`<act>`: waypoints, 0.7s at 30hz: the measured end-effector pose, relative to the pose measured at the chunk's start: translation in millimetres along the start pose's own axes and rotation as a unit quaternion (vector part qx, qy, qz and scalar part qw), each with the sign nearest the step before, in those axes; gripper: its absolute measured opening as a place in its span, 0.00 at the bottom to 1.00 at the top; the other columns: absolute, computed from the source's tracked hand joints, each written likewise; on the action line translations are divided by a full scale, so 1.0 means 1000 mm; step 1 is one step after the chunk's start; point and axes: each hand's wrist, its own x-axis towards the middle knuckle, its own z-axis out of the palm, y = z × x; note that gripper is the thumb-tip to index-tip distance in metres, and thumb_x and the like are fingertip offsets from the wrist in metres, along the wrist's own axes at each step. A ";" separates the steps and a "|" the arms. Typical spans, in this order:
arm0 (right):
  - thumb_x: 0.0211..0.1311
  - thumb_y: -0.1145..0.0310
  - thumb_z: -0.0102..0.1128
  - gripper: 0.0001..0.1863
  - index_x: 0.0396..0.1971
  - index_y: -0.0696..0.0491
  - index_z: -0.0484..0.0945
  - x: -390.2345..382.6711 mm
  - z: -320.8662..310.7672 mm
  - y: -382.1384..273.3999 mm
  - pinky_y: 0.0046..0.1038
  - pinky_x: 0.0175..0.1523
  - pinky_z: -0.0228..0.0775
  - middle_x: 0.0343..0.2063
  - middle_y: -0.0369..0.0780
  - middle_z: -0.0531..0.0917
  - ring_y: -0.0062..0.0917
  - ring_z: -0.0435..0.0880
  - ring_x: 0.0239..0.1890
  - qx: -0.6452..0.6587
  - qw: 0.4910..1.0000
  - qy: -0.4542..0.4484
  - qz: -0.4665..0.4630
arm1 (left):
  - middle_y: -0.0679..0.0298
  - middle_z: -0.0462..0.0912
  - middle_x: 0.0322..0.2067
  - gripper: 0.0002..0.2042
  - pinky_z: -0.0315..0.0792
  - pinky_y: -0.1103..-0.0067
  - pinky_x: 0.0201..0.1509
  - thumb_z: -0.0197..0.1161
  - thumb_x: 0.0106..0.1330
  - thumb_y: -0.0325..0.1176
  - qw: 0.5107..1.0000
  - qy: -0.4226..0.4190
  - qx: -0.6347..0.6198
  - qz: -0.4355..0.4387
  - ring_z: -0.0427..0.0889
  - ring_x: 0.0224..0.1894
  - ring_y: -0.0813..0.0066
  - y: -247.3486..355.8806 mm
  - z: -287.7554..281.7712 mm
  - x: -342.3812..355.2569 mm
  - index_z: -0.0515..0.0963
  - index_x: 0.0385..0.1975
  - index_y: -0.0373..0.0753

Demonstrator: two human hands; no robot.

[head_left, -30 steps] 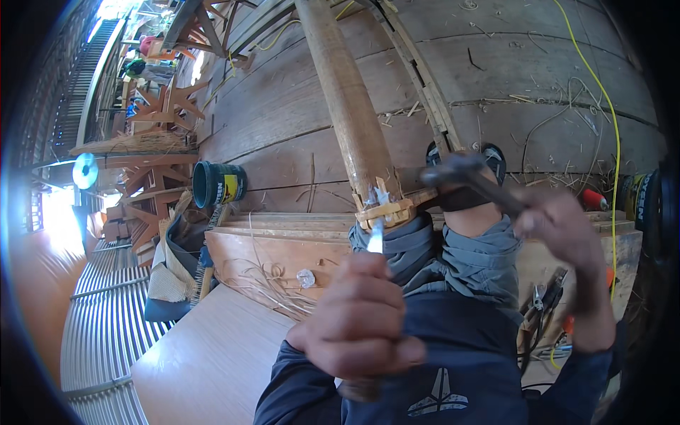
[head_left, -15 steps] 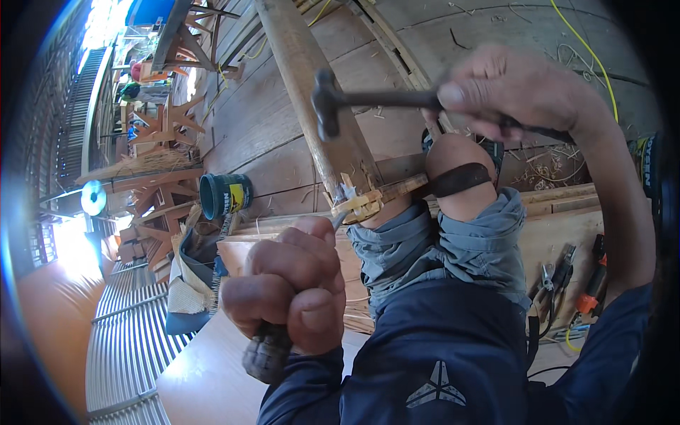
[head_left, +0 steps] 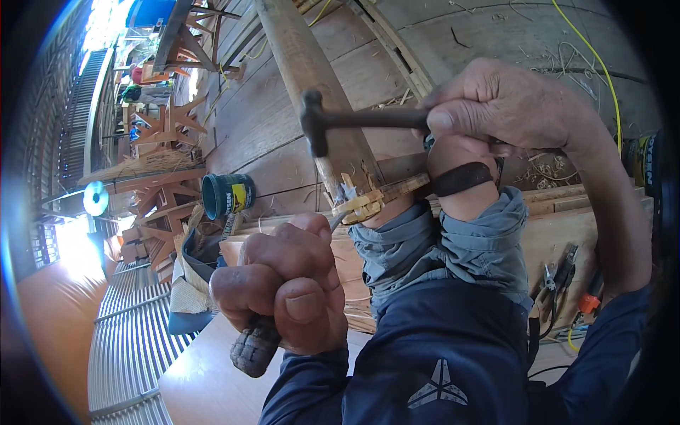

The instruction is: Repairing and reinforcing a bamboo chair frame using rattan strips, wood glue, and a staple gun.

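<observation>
Hammer (head_left: 315, 122): raised again — head above the chisel, where a second ago it swung low.
Right hand (head_left: 506, 106): fist clamped on the hammer handle.
Left hand (head_left: 280, 287): wrapped tight round the chisel (head_left: 340, 212), blade set into the bamboo pole (head_left: 312, 78).
Meaning: likely another strike coming — split unfinished.

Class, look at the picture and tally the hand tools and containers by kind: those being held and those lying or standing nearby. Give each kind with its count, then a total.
Dark metal hammer, in the right hand: 1
Blade tool with grey wrapped handle, in the left hand: 1
Pliers with dark handles: 1
Dark green can with yellow label: 1
Total: 4
</observation>
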 end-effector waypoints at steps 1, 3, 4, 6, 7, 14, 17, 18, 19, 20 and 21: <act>0.63 0.54 0.52 0.20 0.38 0.59 0.78 0.001 0.002 0.000 0.16 0.15 0.63 0.09 0.31 0.72 0.12 0.72 0.11 -0.007 0.999 0.041 -0.014 | 0.70 0.60 0.18 0.11 0.65 0.71 0.33 0.53 0.66 0.34 1.000 0.002 -0.005 -0.004 0.63 0.19 0.82 0.001 0.001 0.000 0.59 0.26 0.43; 0.63 0.55 0.52 0.20 0.38 0.58 0.78 -0.001 0.000 0.000 0.16 0.15 0.62 0.09 0.31 0.71 0.12 0.71 0.11 -0.012 1.000 -0.014 -0.013 | 0.69 0.60 0.18 0.11 0.65 0.71 0.33 0.53 0.66 0.35 1.000 0.002 0.007 0.001 0.63 0.19 0.82 0.001 0.003 -0.001 0.59 0.25 0.43; 0.63 0.55 0.52 0.20 0.38 0.58 0.78 -0.001 0.000 -0.001 0.16 0.15 0.62 0.09 0.30 0.71 0.12 0.70 0.10 -0.018 0.997 -0.069 -0.013 | 0.69 0.60 0.18 0.11 0.65 0.71 0.33 0.53 0.66 0.35 1.000 0.004 0.018 0.007 0.63 0.19 0.82 0.002 0.004 -0.001 0.59 0.25 0.43; 0.62 0.55 0.54 0.21 0.41 0.59 0.77 -0.001 0.000 0.000 0.15 0.16 0.60 0.10 0.30 0.71 0.12 0.70 0.12 0.031 0.999 -0.040 -0.006 | 0.69 0.60 0.18 0.11 0.65 0.71 0.33 0.53 0.66 0.35 1.000 -0.001 0.013 0.001 0.63 0.19 0.82 0.002 0.000 0.000 0.59 0.26 0.43; 0.61 0.54 0.56 0.23 0.44 0.61 0.76 -0.001 0.001 0.000 0.13 0.16 0.58 0.11 0.30 0.71 0.12 0.69 0.13 0.081 0.997 -0.011 0.002 | 0.69 0.60 0.18 0.10 0.65 0.71 0.34 0.53 0.66 0.35 1.000 -0.006 0.008 -0.005 0.63 0.19 0.82 0.002 -0.001 -0.001 0.59 0.26 0.43; 0.61 0.56 0.56 0.23 0.44 0.63 0.75 -0.007 0.000 0.006 0.14 0.15 0.57 0.12 0.32 0.72 0.12 0.67 0.12 0.071 0.997 -0.026 -0.009 | 0.69 0.60 0.18 0.12 0.66 0.70 0.34 0.53 0.66 0.34 1.000 0.003 0.000 0.023 0.64 0.19 0.81 0.001 -0.001 -0.001 0.58 0.24 0.44; 0.61 0.56 0.57 0.24 0.44 0.64 0.75 -0.007 0.001 0.009 0.14 0.15 0.56 0.12 0.32 0.73 0.11 0.67 0.11 0.103 0.994 -0.001 -0.041 | 0.70 0.58 0.18 0.13 0.66 0.69 0.36 0.53 0.64 0.33 0.994 0.046 -0.045 0.086 0.62 0.18 0.81 0.008 -0.004 -0.002 0.58 0.20 0.45; 0.61 0.56 0.57 0.24 0.43 0.64 0.75 -0.007 0.002 0.009 0.14 0.14 0.56 0.12 0.32 0.73 0.11 0.67 0.11 0.110 0.993 -0.011 -0.032 | 0.71 0.58 0.18 0.12 0.66 0.69 0.35 0.52 0.64 0.33 0.995 0.048 -0.026 0.083 0.62 0.18 0.81 0.007 -0.005 0.000 0.58 0.21 0.45; 0.61 0.56 0.57 0.23 0.43 0.64 0.76 -0.006 0.003 0.009 0.14 0.14 0.56 0.12 0.32 0.73 0.10 0.67 0.12 0.116 0.993 -0.019 -0.022 | 0.71 0.58 0.18 0.12 0.66 0.70 0.35 0.52 0.64 0.32 0.995 0.050 -0.010 0.080 0.62 0.18 0.82 0.004 -0.005 0.001 0.58 0.21 0.45; 0.61 0.56 0.57 0.23 0.43 0.64 0.76 -0.004 0.003 0.009 0.14 0.14 0.56 0.12 0.32 0.73 0.10 0.67 0.12 0.114 0.993 -0.019 -0.023 | 0.71 0.58 0.18 0.11 0.66 0.71 0.35 0.51 0.64 0.32 0.996 0.043 0.001 0.077 0.62 0.18 0.83 0.000 -0.007 0.000 0.57 0.22 0.45; 0.61 0.56 0.56 0.24 0.43 0.64 0.76 -0.002 0.004 0.010 0.14 0.14 0.55 0.12 0.32 0.73 0.10 0.67 0.12 0.108 0.994 -0.014 -0.028 | 0.71 0.58 0.18 0.11 0.66 0.71 0.35 0.51 0.64 0.32 0.996 0.044 0.002 0.079 0.62 0.18 0.83 -0.002 -0.009 -0.001 0.57 0.22 0.45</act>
